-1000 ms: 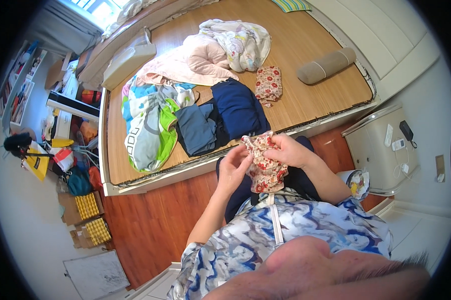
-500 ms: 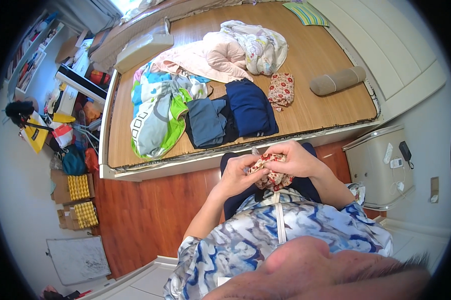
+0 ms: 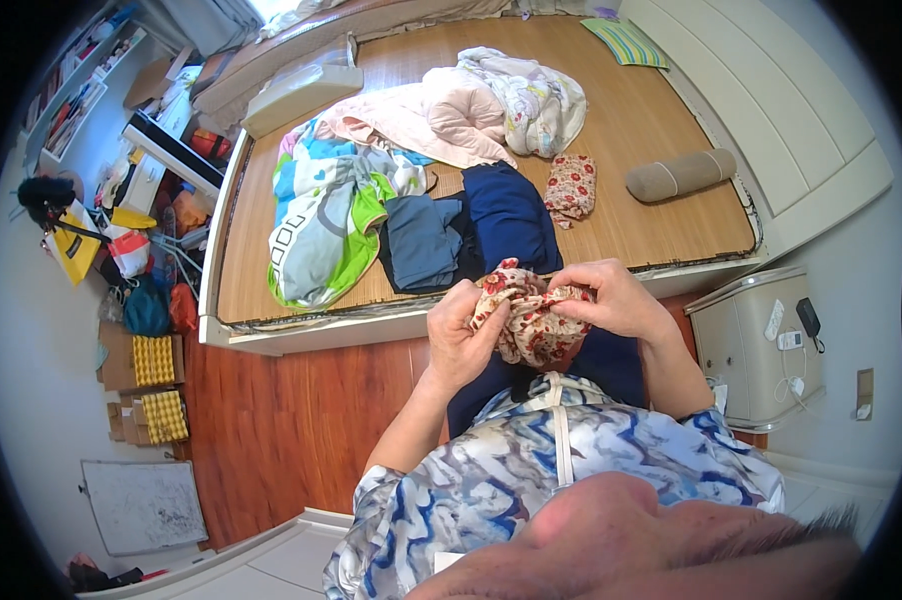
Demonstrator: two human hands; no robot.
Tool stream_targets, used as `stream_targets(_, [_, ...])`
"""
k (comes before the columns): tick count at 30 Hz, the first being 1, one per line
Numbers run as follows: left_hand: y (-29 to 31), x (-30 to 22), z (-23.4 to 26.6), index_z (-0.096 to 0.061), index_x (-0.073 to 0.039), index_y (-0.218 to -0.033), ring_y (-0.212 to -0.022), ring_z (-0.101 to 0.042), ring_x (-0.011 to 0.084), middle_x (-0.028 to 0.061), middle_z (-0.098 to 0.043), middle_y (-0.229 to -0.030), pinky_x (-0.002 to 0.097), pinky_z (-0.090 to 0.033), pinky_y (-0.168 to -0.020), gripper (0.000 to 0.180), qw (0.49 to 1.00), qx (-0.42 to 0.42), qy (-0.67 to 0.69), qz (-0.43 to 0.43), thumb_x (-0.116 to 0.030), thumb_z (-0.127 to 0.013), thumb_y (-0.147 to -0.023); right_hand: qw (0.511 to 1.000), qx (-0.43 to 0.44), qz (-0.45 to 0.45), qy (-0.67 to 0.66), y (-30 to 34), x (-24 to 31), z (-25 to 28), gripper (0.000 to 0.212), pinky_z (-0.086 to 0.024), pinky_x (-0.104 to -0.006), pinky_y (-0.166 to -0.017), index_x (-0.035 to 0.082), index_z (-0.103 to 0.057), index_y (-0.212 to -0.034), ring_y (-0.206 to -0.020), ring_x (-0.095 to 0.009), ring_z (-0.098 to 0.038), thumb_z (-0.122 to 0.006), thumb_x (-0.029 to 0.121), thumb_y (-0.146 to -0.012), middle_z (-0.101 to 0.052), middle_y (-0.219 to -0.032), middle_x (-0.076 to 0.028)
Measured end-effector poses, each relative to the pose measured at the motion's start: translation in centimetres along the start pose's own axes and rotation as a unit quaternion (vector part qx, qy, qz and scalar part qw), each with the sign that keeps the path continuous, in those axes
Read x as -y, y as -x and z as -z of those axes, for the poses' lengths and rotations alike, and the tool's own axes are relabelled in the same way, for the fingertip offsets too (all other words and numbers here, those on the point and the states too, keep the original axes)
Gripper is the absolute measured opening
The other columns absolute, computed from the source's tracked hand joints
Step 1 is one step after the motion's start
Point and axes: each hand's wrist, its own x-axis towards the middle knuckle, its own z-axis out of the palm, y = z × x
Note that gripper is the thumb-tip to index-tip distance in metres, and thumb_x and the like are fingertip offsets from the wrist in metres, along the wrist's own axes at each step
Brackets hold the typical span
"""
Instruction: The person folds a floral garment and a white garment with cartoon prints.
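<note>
Left hand (image 3: pixel 459 335) pinched on left side of crumpled cream red-flowered cloth (image 3: pixel 534 338); right hand (image 3: pixel 621 300) pinched on upper right. Cloth hangs between hands, probably gripped both sides for tension. Similar compact red-flowered bundle (image 3: pixel 572 188) lies beyond, on tan-matted bed (image 3: pixel 661 235).

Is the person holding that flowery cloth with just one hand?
No, the left hand and the right hand each pinch a part of the flowery cloth.
</note>
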Motion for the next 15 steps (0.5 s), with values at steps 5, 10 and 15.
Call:
stream_targets(5, [0.5, 1.5, 0.3, -0.064, 0.001, -0.09, -0.067, -0.048, 0.0055, -0.0006, -0.058, -0.075, 0.0216, -0.04, -0.06, 0.007, 0.955, -0.149, 0.225, 0.121, -0.005, -0.061, -0.088, 0.997, 0.004, -0.071, -0.008, 0.5, -1.2, 1.2, 0.013, -0.045, -0.0272, -0.061, -0.001, -0.061, -0.081, -0.067, -0.013, -0.057, -0.064, 0.008, -0.073, -0.06, -0.07, -0.008])
stream_targets(10, [-0.3, 0.8, 0.6, -0.064, 0.001, -0.097, -0.07, -0.049, 0.0023, -0.0037, -0.06, -0.079, 0.0191, -0.041, -0.063, 0.011, 0.968, -0.115, 0.199, 0.103, -0.007, -0.06, -0.091, 0.958, -0.076, -0.107, -0.256, 0.2, -1.9, 1.7, 0.011, -0.042, -0.0218, -0.058, 0.0, -0.059, -0.088, -0.067, -0.004, -0.051, -0.065, 0.004, -0.081, -0.057, -0.075, 0.003])
stream_targets(15, [-0.2, 0.2, -0.4, -0.065, 0.0, -0.089, -0.063, -0.053, 0.0113, 0.0051, -0.058, -0.071, 0.0257, -0.042, -0.059, 0.008, 0.992, 0.002, 0.102, 0.069, -0.007, -0.065, -0.085, 0.935, -0.117, -0.055, -0.331, -0.7, -1.3, 2.5, 0.017, -0.045, -0.02, -0.076, 0.001, -0.056, -0.1, -0.085, -0.005, -0.055, -0.062, -0.001, -0.084, -0.057, -0.09, 0.001])
